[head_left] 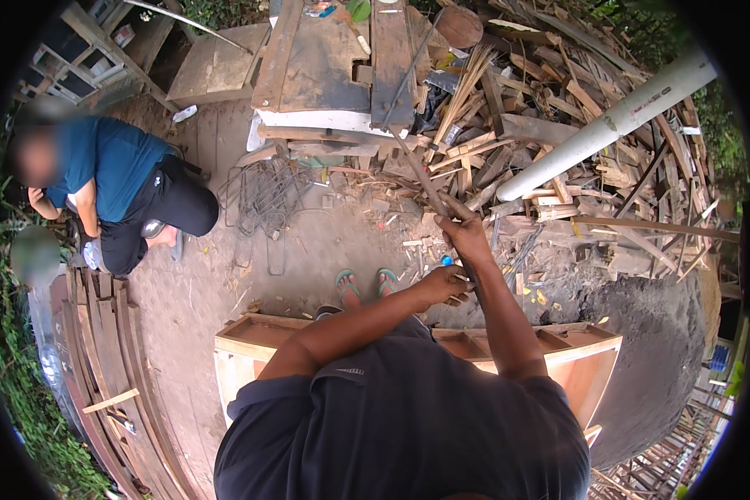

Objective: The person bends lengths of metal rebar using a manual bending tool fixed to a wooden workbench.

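Note:
A long, narrow strip of brown wood (422,182) slants up and away from me, its far end close to the workbench edge. My right hand (467,237) is closed around it, thumb on the upper side. Lower down, my left hand (443,287) is beside my right forearm, near the strip's lower end. Its fingers look loosely curled and apart, with nothing visible in them; whether they touch the wood I cannot tell.
Ahead is a wooden workbench (325,79); scrap wood (550,108) is heaped at right beneath a white pipe (612,125). A wooden frame (592,350) is behind my legs. Bent wire (267,200) and planks (104,333) lie at left, near a seated person (117,167).

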### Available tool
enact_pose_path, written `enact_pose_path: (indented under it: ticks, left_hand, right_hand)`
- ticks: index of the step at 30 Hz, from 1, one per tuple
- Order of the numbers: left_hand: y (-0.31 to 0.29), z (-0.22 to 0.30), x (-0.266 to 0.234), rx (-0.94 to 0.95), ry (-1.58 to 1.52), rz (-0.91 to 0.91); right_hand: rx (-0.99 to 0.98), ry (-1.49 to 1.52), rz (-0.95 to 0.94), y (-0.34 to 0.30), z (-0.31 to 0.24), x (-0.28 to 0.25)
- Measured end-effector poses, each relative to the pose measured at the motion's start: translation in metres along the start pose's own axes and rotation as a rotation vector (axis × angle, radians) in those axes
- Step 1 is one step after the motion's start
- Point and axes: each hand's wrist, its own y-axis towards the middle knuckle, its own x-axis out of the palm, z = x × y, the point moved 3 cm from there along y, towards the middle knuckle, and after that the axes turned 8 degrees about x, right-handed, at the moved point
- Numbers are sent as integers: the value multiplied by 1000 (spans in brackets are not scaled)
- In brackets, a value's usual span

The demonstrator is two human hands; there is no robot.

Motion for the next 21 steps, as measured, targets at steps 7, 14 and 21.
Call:
enact_pose_path:
  ticks: [7,14,21]
  left_hand:
    - [19,2,-4,78,-103,130]
    - [19,2,-5,113,-131,176]
    - [13,-4,-10,128,-154,192]
  right_hand:
    - [59,-22,-55,26,-9,0]
    - [37,-64,-69,36,-11,1]
    - [34,-42,-43,39,-1,9]
